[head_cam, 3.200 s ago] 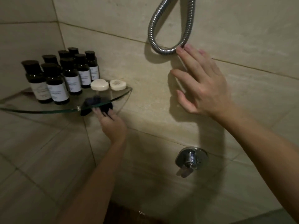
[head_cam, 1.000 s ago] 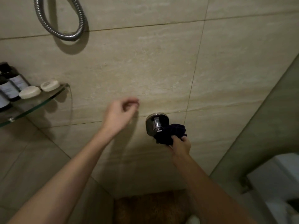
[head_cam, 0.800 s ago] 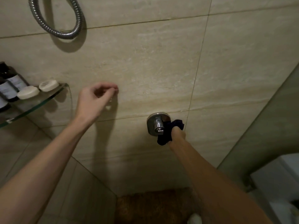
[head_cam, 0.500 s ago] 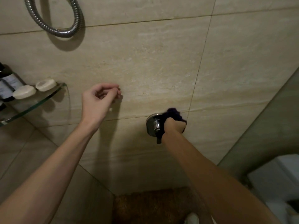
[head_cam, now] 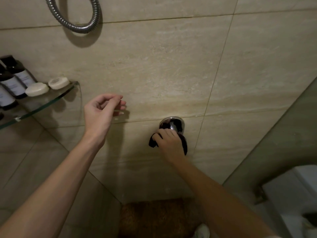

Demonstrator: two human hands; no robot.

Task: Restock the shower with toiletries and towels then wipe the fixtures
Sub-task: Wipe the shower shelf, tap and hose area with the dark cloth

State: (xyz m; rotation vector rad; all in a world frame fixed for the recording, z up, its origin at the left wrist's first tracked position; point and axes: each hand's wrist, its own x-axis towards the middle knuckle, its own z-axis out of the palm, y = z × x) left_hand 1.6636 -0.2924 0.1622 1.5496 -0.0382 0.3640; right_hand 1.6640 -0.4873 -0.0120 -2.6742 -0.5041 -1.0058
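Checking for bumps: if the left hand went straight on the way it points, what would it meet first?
Probably the bare tiled wall, close ahead of the left hand, between the glass shelf and the chrome valve; depth is unclear.

One head-worn view looks forward and down, close to the tiled wall. The chrome shower valve [head_cam: 181, 122] lies just right of centre, the glass corner shelf [head_cam: 42, 107] far to its left, and the shower hose [head_cam: 77, 29] up-left of it.

We find bottles [head_cam: 15, 79] on the shelf's [head_cam: 51, 104] left side, two soaps [head_cam: 36, 89] by its right corner; on the wall [head_cam: 171, 66], hose [head_cam: 77, 28] above, valve [head_cam: 178, 121] rightward with cloth [head_cam: 153, 143] under it.
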